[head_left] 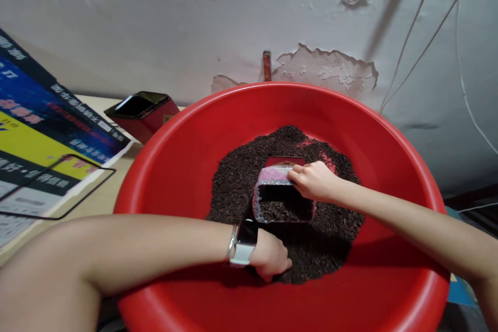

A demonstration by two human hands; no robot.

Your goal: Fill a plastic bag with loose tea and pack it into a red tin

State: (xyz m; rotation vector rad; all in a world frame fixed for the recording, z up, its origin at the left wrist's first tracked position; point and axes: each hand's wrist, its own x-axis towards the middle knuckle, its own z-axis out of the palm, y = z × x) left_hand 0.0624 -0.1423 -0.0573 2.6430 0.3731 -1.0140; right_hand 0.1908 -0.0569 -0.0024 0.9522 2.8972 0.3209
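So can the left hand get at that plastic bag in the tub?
Probably yes: the left hand is close to the plastic bag, with only loose dark bits seemingly between them.

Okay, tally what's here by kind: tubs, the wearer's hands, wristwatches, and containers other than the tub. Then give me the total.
Tubs: 1, the red tub
Hands: 2, the left hand and right hand
Wristwatches: 1, the watch
Other containers: 2, the plastic-lined container and red box
Total: 6
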